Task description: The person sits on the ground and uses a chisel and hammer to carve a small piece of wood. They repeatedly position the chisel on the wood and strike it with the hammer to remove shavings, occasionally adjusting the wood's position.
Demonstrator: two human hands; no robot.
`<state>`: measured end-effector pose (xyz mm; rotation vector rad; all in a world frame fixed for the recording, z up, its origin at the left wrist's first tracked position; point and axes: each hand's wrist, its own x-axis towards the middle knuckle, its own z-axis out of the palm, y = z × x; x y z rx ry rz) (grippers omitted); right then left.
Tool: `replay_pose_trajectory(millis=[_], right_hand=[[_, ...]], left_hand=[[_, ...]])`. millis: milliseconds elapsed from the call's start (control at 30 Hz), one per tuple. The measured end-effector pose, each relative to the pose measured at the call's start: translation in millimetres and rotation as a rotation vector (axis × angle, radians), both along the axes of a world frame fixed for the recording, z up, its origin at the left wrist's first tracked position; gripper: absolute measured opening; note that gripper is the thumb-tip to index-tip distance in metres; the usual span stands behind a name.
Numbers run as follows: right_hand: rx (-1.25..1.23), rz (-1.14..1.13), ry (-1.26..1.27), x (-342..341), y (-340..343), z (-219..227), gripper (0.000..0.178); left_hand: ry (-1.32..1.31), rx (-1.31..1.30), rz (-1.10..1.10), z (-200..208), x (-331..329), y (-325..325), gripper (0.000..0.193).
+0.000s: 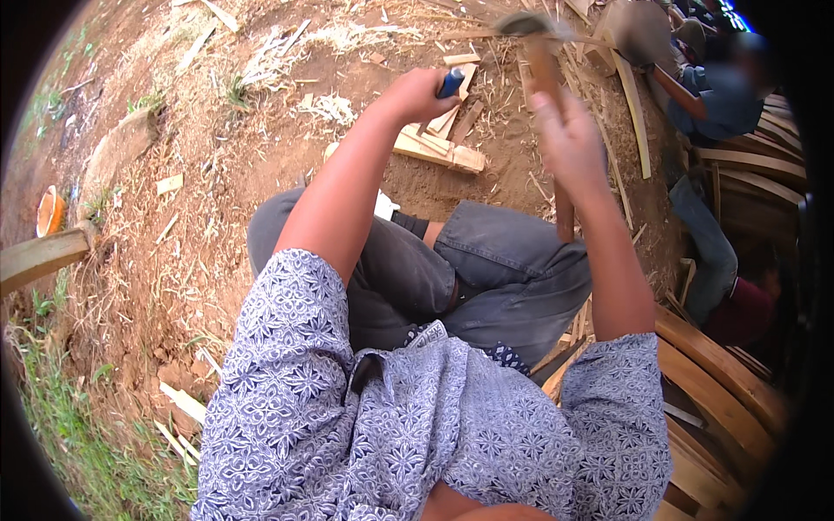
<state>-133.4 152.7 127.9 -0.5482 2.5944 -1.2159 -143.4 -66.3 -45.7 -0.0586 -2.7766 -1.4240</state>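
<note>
My left hand (415, 95) is closed round the blue handle of a chisel (451, 83). Its thin blade points down at a pale block of wood (439, 152) lying on the ground; whether it touches the wood I cannot tell. Further right, my right hand (569, 143) grips the wooden handle of a hammer (546, 69), raised with its metal head up and away from me. That head and hand are smeared by motion. Several split wood strips (467, 87) lie beside and behind the block. My crossed legs (512, 252) in grey trousers are just nearer than it.
Wood shavings (278, 52) litter the brown soil. At the right, long curved boards (721, 382) are piled, and another person (717, 100) sits near them. An orange bowl-like thing (50, 212) and a beam (43, 260) lie at far left, with grass (78, 417) nearer.
</note>
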Motion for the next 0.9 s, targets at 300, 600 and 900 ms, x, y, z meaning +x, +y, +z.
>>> replay_pose_trajectory(millis=[300, 600, 900], right_hand=[[0.253, 0.042, -0.167, 8.7, 2.9, -2.3, 0.041], [-0.117, -0.278, -0.611, 26.7, -2.7, -95.6, 0.026], [0.089, -0.148, -0.865, 33.1, 15.3, -179.2, 0.031]], left_hand=[[-0.03, 0.011, 0.0, -2.2, -4.1, 0.6, 0.03], [-0.094, 0.041, 0.276, -20.5, -8.3, -15.6, 0.047], [-0.191, 0.148, 0.523, -38.1, -17.2, -30.0, 0.057]])
